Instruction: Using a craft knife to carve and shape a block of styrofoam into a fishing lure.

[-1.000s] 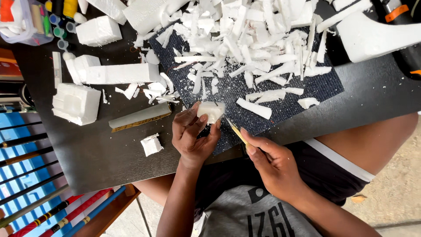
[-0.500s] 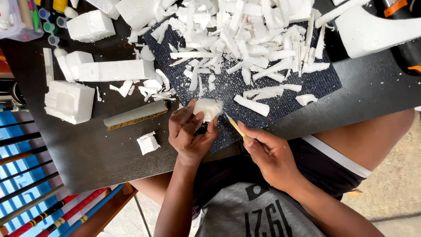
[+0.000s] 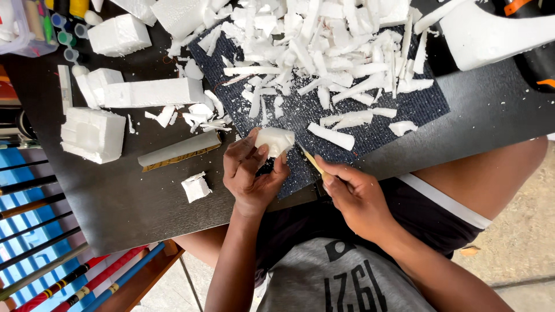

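Between the fingers of the left hand (image 3: 251, 176) sits a small white foam lump (image 3: 275, 140), pinched at the fingertips over the dark mat (image 3: 422, 107). Right hand (image 3: 352, 196) grips a thin yellow-handled blade (image 3: 312, 163) (tip angled up-left), just right of the lump.

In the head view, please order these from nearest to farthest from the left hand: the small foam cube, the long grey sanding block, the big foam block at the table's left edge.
From the left hand:
1. Small foam cube, just left of it.
2. Long grey sanding block, up and left.
3. Big foam block, far left.
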